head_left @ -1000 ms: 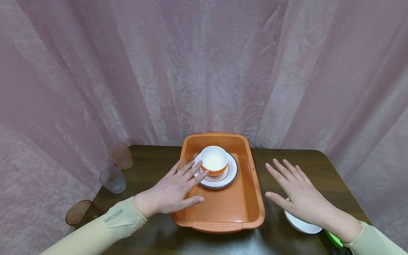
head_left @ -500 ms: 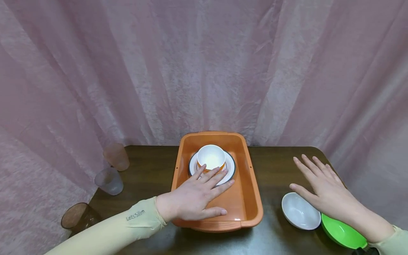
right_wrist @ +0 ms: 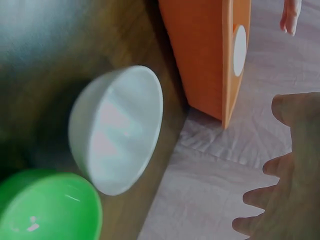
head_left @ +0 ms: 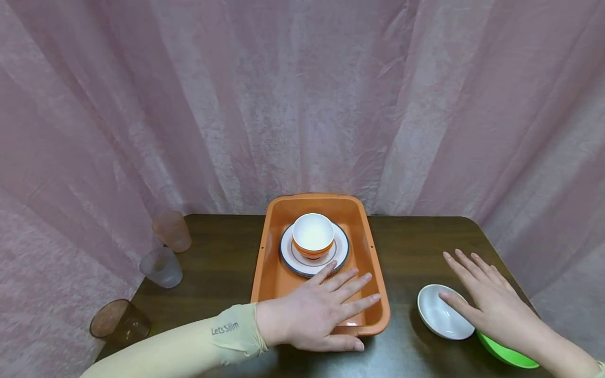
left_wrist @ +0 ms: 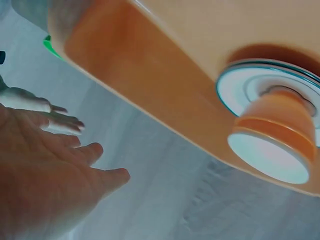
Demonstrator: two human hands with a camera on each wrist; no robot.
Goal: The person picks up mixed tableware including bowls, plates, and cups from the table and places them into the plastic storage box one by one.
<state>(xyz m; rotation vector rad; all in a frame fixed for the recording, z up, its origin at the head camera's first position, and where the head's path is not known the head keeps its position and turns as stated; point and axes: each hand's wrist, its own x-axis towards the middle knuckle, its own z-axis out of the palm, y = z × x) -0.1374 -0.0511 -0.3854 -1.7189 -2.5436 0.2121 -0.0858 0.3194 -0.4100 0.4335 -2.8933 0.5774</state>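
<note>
My left hand (head_left: 321, 315), fingers spread and holding nothing, hovers over the near part of the orange basin (head_left: 261, 252). Inside the basin, stacked white plates with dark blue rims (head_left: 289, 258) carry a stack of orange bowls with white insides (head_left: 313, 233). In the left wrist view the bowl stack (left_wrist: 272, 145) is to the right of the hand (left_wrist: 50, 175). My right hand (head_left: 496, 307), also spread and holding nothing, is above the right side of the table. A white bowl (head_left: 439, 317) and a green bowl (head_left: 508, 353) stand below it, the green one partly hidden by the hand.
Along the table's left edge stand several tumblers: a pinkish one (head_left: 172, 231), a clear greyish one (head_left: 162, 268) and a brown one (head_left: 120, 323). The dark wooden table (head_left: 411, 241) ends at a pink curtain (head_left: 302, 105) behind.
My left hand has moved right and nearer to me, across the basin. The right hand has shifted right, uncovering the white bowl and part of the green one. The dishes stay in place.
</note>
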